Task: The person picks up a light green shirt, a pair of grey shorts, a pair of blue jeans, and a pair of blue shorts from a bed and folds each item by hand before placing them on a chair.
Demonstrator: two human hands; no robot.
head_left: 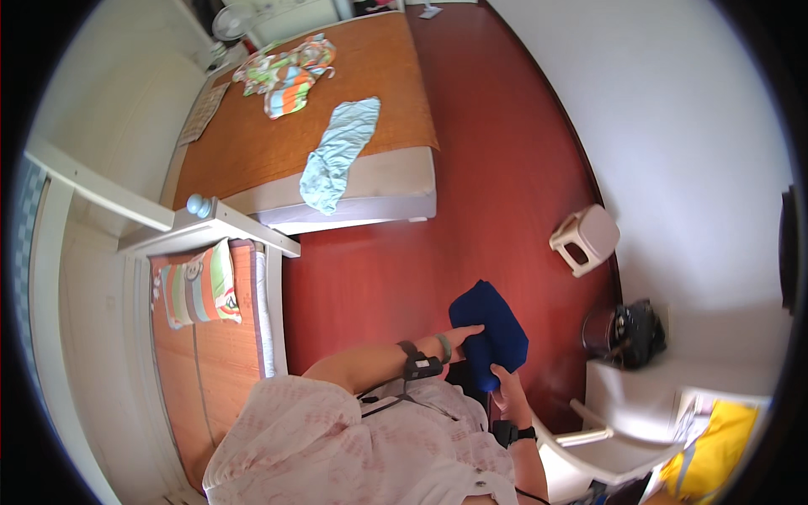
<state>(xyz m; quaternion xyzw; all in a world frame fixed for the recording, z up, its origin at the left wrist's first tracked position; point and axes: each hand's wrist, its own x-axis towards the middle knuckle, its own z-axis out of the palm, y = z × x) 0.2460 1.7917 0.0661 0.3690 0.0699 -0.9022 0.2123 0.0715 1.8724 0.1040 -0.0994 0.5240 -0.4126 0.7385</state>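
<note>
A folded dark blue cloth (495,324) is held out in front of me, above the red floor. My left hand (465,338) grips its left side, with the thumb on top and the other fingers hidden beneath. At its near end my right hand (507,392) is closed on the edge, thumb uppermost. The exact kind of cloth item does not show. Black straps with small devices circle both my wrists, and a green bangle sits on the left one.
Ahead stands a bed (391,93) bearing a light blue cloth (341,156) and a striped, patterned cloth (290,84). A bunk at left holds a striped pillow (199,288). At right are a plastic stool (589,236), a bin with a black bag (637,334), a white chair (627,446) and a yellow bag (715,446).
</note>
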